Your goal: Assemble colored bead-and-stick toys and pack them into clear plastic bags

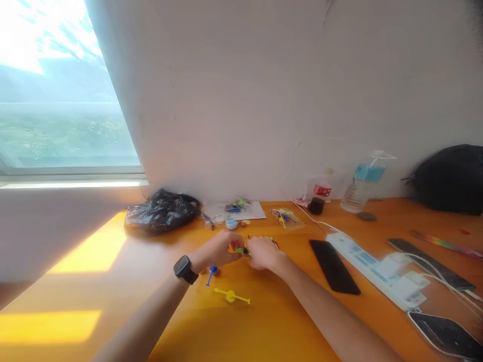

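Both my hands meet over the middle of the orange table (279, 322). My left hand (221, 250), with a black watch (184, 269) on its wrist, pinches a small green stick piece (241, 250) from the left. My right hand (264, 253) is closed on the same piece from the right. A yellow stick piece with a round hub (231, 295) lies on the table just in front of my hands. A small blue piece (211, 274) lies under my left wrist.
A black plastic bag (160, 212) sits at the back left. Paper with more coloured pieces (236, 208) and a clear packet (285, 217) lie by the wall. Two bottles (362, 188), a black phone (334, 265), a white power strip (377, 266) and further phones fill the right.
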`<state>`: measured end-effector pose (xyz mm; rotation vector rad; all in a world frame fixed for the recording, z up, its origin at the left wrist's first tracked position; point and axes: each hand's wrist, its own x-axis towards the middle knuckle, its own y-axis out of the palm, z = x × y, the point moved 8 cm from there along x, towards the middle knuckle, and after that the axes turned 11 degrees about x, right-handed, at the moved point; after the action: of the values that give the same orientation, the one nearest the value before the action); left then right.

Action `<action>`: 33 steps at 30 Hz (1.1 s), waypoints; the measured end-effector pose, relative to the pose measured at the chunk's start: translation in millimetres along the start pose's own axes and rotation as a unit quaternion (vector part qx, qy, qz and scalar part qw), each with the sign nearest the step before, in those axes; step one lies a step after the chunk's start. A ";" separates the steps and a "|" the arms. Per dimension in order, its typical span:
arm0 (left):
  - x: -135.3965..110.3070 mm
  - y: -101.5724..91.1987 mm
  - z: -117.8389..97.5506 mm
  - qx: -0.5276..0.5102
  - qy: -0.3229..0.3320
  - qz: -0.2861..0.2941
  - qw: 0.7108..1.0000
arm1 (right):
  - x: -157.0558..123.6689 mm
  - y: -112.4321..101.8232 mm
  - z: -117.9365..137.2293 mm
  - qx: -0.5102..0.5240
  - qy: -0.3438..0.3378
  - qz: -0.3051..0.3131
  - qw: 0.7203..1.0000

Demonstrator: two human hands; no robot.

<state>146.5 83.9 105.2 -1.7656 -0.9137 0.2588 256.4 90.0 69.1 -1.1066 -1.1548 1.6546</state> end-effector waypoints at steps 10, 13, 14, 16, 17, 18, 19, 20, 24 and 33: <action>0.5 2.3 6.3 -0.007 -0.005 -0.002 1.000 | 2.5 -40.5 -13.3 0.094 -0.029 -0.134 0.986; 1.4 2.1 9.7 -0.014 -0.020 -0.002 1.000 | -1.6 -63.1 -15.9 0.205 -0.072 -0.211 0.953; 1.7 1.6 10.4 -0.018 -0.025 -0.004 1.000 | -4.5 -71.4 -16.7 0.238 -0.084 -0.240 0.937; 1.9 0.0 10.6 -0.025 -0.031 -0.012 0.999 | -12.6 -87.8 -18.3 0.297 -0.105 -0.300 0.900; 1.8 -1.0 10.4 -0.029 -0.031 -0.016 0.999 | -16.9 -94.8 -18.6 0.325 -0.118 -0.324 0.881; 1.7 -2.2 9.9 -0.032 -0.030 -0.019 0.999 | -20.5 -100.3 -18.2 0.354 -0.134 -0.337 0.862; 1.5 -3.8 9.2 -0.034 -0.028 -0.023 0.999 | -23.2 -104.4 -17.2 0.385 -0.152 -0.342 0.844; 1.2 -6.1 8.7 -0.036 -0.025 -0.029 0.999 | -25.2 -107.4 -16.0 0.418 -0.171 -0.341 0.825; 0.1 -20.3 11.6 -0.054 -0.034 -0.070 0.996 | -28.3 -112.3 -12.3 0.522 -0.216 -0.320 0.760; -1.1 -39.4 20.2 -0.303 -0.113 -0.152 0.934 | -29.8 -101.2 6.0 0.516 -0.234 -0.268 0.779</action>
<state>116.3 102.5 131.7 -2.1387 -1.5385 -0.0353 272.6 85.6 173.4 0.3336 -0.5342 1.7091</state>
